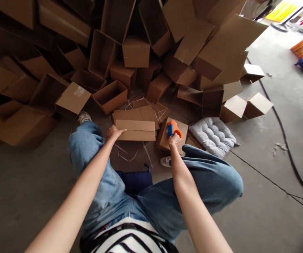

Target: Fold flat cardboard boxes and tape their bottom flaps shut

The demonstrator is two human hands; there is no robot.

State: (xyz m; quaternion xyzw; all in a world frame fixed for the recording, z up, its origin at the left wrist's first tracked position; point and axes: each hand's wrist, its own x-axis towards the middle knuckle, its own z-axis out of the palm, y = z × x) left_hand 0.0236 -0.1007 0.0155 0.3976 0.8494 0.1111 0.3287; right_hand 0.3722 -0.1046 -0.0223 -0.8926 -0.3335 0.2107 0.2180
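Observation:
I sit on the floor with my legs in blue jeans spread apart. My left hand [115, 133] rests on the left end of a flat folded cardboard box [137, 130], fingers stretched toward it. A stack of more flattened cardboard [138, 114] lies just behind that box. My right hand [174, 140] is closed round the handle of an orange and blue tape dispenser [172, 128], held upright over another flat cardboard piece [164, 140].
A tall heap of open cardboard boxes [130, 52] fills the far side. A grey quilted cushion [213, 135] lies right of my right hand. Plastic strapping scraps [125, 154] litter the floor. A black cable [283, 140] runs along the concrete at right. A dark blue cushion [135, 181] lies between my legs.

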